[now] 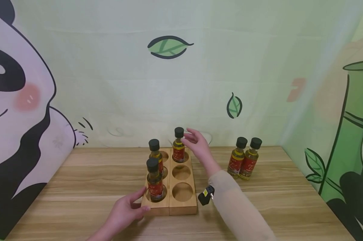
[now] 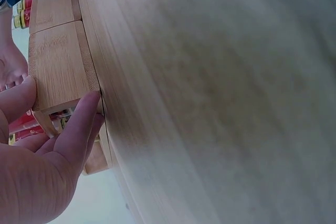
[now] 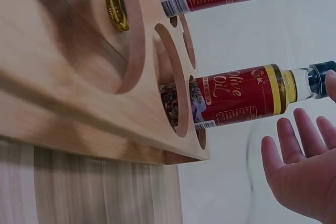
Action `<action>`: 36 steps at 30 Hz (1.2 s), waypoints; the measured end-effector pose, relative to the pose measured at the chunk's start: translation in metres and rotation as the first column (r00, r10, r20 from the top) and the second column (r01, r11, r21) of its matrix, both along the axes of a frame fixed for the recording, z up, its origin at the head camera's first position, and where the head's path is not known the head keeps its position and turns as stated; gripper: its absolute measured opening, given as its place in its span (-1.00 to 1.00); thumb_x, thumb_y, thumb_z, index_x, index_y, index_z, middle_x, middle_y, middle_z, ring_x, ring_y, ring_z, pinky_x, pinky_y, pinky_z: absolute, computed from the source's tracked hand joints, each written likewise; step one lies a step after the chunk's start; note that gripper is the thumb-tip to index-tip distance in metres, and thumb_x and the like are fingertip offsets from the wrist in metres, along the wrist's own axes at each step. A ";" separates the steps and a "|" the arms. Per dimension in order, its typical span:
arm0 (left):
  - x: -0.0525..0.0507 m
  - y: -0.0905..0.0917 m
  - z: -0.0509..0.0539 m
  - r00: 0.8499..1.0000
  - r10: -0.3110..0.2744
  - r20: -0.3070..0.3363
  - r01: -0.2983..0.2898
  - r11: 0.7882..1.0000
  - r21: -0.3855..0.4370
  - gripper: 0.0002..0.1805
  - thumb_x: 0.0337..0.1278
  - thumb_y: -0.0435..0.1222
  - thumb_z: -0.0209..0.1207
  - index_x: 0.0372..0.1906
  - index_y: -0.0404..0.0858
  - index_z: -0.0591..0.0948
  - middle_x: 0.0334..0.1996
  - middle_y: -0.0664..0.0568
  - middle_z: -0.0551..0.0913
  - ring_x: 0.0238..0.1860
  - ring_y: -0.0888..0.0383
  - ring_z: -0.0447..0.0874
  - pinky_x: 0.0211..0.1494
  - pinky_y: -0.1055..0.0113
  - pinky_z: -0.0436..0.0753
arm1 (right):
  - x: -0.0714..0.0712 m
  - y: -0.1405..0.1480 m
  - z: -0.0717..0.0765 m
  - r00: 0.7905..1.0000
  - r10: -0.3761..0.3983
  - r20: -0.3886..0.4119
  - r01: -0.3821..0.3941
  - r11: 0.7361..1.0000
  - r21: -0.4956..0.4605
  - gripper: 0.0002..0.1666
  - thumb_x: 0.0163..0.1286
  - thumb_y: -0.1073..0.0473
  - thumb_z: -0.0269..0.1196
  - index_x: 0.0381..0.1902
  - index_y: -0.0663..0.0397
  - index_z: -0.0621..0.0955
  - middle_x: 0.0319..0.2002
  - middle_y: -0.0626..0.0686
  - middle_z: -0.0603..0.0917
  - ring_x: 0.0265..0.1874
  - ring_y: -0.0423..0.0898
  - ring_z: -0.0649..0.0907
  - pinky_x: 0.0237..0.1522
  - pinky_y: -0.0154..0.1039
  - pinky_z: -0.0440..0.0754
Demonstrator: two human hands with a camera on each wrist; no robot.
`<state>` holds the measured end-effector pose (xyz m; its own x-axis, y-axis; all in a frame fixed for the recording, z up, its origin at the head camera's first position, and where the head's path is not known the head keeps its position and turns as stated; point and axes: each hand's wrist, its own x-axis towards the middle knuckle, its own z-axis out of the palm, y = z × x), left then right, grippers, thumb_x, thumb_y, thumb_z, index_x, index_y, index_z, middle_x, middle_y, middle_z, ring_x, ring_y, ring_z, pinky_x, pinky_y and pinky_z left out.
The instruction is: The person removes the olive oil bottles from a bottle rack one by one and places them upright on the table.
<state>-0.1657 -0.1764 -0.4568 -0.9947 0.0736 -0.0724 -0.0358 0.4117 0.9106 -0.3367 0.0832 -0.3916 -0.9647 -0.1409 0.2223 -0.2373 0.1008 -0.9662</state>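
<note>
The olive oil bottle [image 1: 179,154] nearest the right hand [image 1: 200,146] stands upright just beside its fingertips, in the far hole of the rack's right-hand row. That hand is spread, fingers nearly straight and apart, gripping nothing; the thumb lies right by the black cap [image 3: 318,81], and I cannot tell whether it touches. The left hand [image 1: 124,209] has thumb and fingers bent round the near left corner of the wooden bottle rack [image 1: 183,211], holding it. Two bottles stand just beyond those fingers in the left-hand row, the nearer one [image 1: 155,187] and the one behind it [image 1: 158,157]; a close pair, one bottle [image 1: 235,164] and its neighbour [image 1: 250,165], stands on the tabletop [image 1: 289,201], to the right of the right fingers.

The bottle looks like filled glass: probably rigid, fairly weighty for its size, smooth and breakable. The cap and narrow neck seem the best hold, since the rack surrounds the lower body.

The right wrist view shows the "Olive Oil" lettering, a barcode [image 3: 205,125] and the bottle's lower part inside the rack, none readable from the head view. Only the left wrist view shows the left fingers reaching low on the rack.
</note>
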 end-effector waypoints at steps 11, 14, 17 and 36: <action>0.000 0.000 0.002 1.000 0.001 -0.019 -0.001 1.000 -0.002 -0.18 -0.06 -0.26 0.50 0.38 -0.28 0.45 0.32 -0.28 0.43 -0.08 -0.05 0.73 -0.31 0.28 0.74 | 0.001 -0.008 0.010 0.998 0.054 0.031 -0.054 0.999 -0.001 -0.25 0.41 0.13 0.31 0.48 0.05 0.31 0.35 0.25 0.44 0.34 0.13 0.42 0.39 0.08 0.29; 0.000 0.000 0.002 1.000 -0.006 -0.024 0.006 1.000 0.004 -0.18 -0.05 -0.26 0.49 0.38 -0.30 0.44 0.33 -0.29 0.42 -0.08 -0.05 0.73 -0.31 0.29 0.74 | 0.001 -0.011 0.010 0.998 0.057 0.031 -0.057 0.998 -0.002 -0.24 0.41 0.15 0.31 0.49 0.05 0.30 0.34 0.26 0.45 0.34 0.15 0.42 0.39 0.11 0.29; 0.000 -0.001 0.001 1.000 -0.012 -0.027 0.012 1.000 0.004 -0.18 -0.05 -0.26 0.49 0.38 -0.31 0.43 0.33 -0.30 0.41 -0.08 -0.05 0.73 -0.30 0.29 0.74 | -0.002 -0.015 0.007 0.999 0.033 0.017 -0.033 0.999 -0.001 -0.26 0.39 0.17 0.32 0.47 0.03 0.34 0.31 0.25 0.49 0.30 0.13 0.46 0.36 0.10 0.34; 0.000 0.000 0.001 0.999 -0.020 -0.029 0.020 1.000 0.020 -0.19 -0.03 -0.27 0.49 0.38 -0.31 0.43 0.32 -0.30 0.42 -0.07 -0.07 0.72 -0.30 0.29 0.74 | -0.001 -0.021 0.003 0.994 -0.076 -0.073 0.079 0.996 0.035 -0.45 0.36 0.24 0.34 0.31 0.05 0.53 0.06 0.16 0.66 0.08 0.08 0.59 0.19 0.02 0.52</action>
<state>-0.1656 -0.1766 -0.4559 -0.9946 0.0946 -0.0426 -0.0019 0.3939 0.9192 -0.3374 0.0618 -0.3889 -0.9550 -0.0762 0.2866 -0.2954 0.1581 -0.9422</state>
